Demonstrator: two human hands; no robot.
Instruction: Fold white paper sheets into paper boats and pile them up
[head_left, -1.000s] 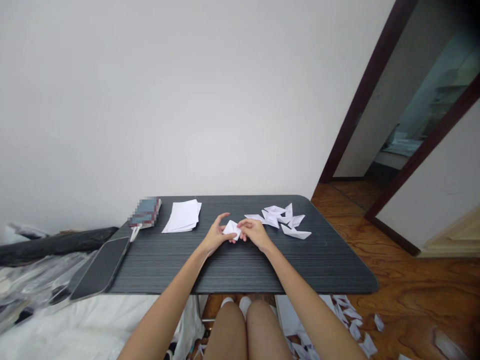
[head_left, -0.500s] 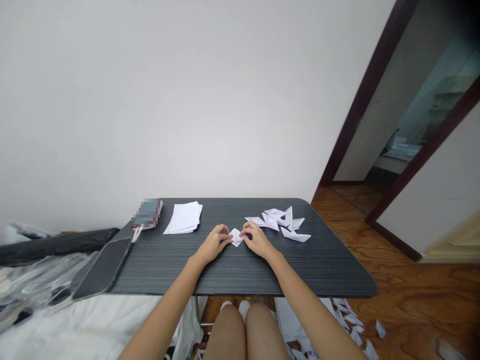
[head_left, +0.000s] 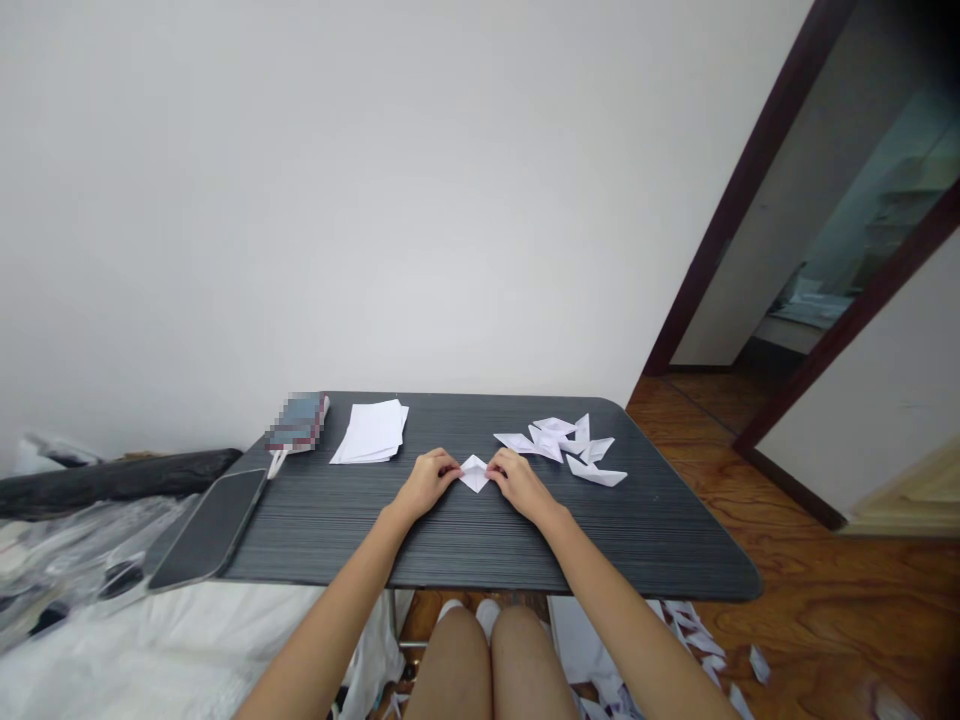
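Observation:
A small white folded paper [head_left: 474,474], diamond-shaped with a crease across it, lies at the middle of the dark table. My left hand [head_left: 430,482] pinches its left corner between thumb and fingers. At the opposite corner, my right hand [head_left: 517,482] pinches the paper the same way. Several white paper boats [head_left: 555,438] lie in a loose group beyond my right hand, one of them [head_left: 596,473] nearer to me. Beyond my left hand sits a stack of white paper sheets [head_left: 369,432].
The dark table [head_left: 330,530] stands against a white wall. A blurred-out item [head_left: 298,422] with a white strap and a dark flat panel [head_left: 210,530] are at its left. More folded papers [head_left: 694,640] lie on the wooden floor below right. A doorway opens at the right.
My fingers have drawn outward to the side corners of the folded paper, so more of its face shows. The view has tilted slightly.

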